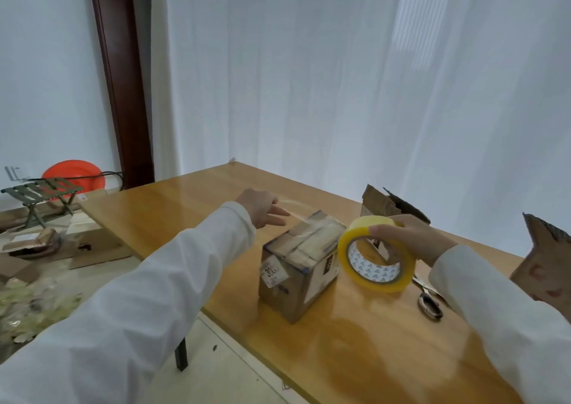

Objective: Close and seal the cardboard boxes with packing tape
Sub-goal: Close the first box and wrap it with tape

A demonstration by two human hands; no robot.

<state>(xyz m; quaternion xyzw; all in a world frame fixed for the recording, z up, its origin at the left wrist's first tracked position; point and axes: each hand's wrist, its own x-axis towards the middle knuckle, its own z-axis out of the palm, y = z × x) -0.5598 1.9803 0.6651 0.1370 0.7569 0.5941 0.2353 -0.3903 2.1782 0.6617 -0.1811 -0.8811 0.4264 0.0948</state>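
A small closed cardboard box [301,263] stands on the wooden table [355,342], its top covered with clear tape. My right hand [411,238] grips a yellow roll of packing tape [375,256] just right of the box, held on edge. A thin clear strip of tape [293,207] stretches from the box's far top edge to my left hand [262,207], which pinches its end beyond and left of the box. Both arms wear white sleeves.
Scissors [429,304] lie on the table right of the roll. An open cardboard box [389,207] stands behind it; another torn box [543,264] is at the right edge. On the floor at left are flat cardboard, a folding stool [43,196] and an orange basin [74,173].
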